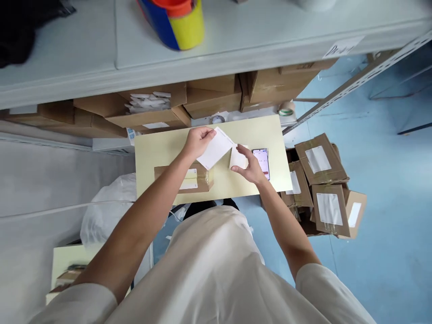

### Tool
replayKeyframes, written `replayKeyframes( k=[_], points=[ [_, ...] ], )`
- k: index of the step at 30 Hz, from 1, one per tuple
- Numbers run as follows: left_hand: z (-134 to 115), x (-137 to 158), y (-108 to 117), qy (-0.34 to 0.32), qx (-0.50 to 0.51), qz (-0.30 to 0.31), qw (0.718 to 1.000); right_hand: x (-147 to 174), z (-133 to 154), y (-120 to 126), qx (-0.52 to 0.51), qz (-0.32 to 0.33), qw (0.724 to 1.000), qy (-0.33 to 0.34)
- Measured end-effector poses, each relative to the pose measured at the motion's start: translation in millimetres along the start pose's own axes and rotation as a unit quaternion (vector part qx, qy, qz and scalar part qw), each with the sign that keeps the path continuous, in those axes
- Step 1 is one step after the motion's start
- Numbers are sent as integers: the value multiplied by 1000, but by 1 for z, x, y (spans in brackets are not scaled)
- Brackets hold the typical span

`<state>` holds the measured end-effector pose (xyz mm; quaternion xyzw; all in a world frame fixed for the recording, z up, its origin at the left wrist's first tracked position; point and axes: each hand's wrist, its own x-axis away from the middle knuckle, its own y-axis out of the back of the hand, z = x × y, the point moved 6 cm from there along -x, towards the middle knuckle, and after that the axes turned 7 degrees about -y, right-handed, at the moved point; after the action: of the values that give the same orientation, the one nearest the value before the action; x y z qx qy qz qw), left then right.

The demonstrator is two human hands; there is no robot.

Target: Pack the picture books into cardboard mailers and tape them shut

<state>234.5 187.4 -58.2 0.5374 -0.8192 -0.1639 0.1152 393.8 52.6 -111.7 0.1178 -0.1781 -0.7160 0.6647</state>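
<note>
My left hand (199,143) pinches a white label sheet (216,149) by its upper left edge and holds it tilted above the table. My right hand (249,165) has its thumb and fingers spread, over the edge of a small white stack of paper (236,157); whether it touches the stack I cannot tell. A smartphone (261,163) with a lit screen lies just right of that hand. Under my left forearm sits a cardboard box (202,178) with clear tape and a white label, partly hidden by the arm.
The pale yellow table (153,146) stands below a grey shelf (216,58) bearing a blue and yellow container (187,29). Open cartons (212,101) line the lower shelf, with a tape roll (286,109) at their right. Labelled boxes (329,209) are piled on the right.
</note>
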Motion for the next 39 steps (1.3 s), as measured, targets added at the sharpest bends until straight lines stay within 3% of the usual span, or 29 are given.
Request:
replayKeyframes(
  k=[4, 10, 14, 17, 19, 21, 27, 29, 33, 39],
  points=[
    [-21, 45, 6, 35, 123, -64, 990, -4, 47, -8, -192, -53, 979, -49],
    [-24, 122, 31, 57, 259, -31, 964, 1, 83, -18, -251, -124, 958, -66],
    [-2, 160, 51, 84, 263, -107, 955, 15, 113, -26, -126, -180, 975, -15],
    [2, 173, 66, 66, 291, -175, 938, 39, 158, -43, 58, -228, 965, 115],
    [-3, 179, 75, 46, 312, -189, 930, 55, 188, -69, 154, -174, 949, 211],
    [-9, 187, 84, 29, 346, -184, 919, 69, 208, -93, 213, -118, 935, 259],
    [-16, 219, 97, 45, 523, -119, 843, 85, 224, -118, 240, -135, 936, 220],
    [-13, 225, 100, 60, 543, -102, 831, 88, 226, -121, 236, -132, 938, 216],
    [-8, 230, 103, 75, 544, -88, 831, 97, 231, -125, 231, -123, 941, 212],
    [-7, 235, 99, 69, 507, -62, 857, 109, 231, -127, 219, -136, 945, 203]
  ],
)
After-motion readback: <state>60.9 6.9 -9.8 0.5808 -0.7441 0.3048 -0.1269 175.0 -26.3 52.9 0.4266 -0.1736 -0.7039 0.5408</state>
